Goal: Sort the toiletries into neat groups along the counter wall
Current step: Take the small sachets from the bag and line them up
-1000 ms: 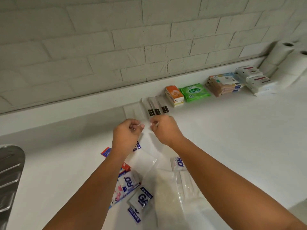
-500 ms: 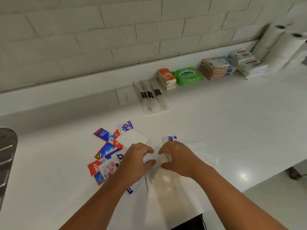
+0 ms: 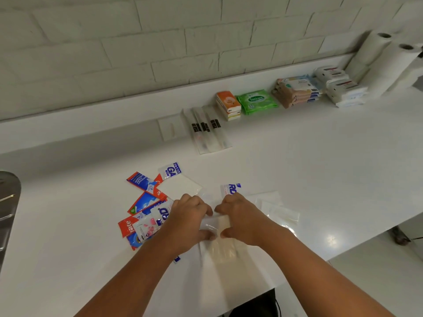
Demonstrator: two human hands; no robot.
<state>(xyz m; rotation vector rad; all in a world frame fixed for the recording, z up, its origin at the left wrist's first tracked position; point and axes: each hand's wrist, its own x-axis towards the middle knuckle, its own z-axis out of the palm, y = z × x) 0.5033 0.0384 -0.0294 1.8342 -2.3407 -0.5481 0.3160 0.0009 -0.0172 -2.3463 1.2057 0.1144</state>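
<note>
A clear plastic packet point(image 3: 217, 225) is pinched at its far end, the left grip point(image 3: 190, 221) clenched on its left edge and the right grip point(image 3: 243, 217) on its right, while the rest trails toward the near edge of the bench point(image 3: 320, 179). Loose sachets point(image 3: 146, 202) are scattered just left of the left grip. A green Sanicare pack point(image 3: 256, 100) is seen by the wall, well apart.
</note>
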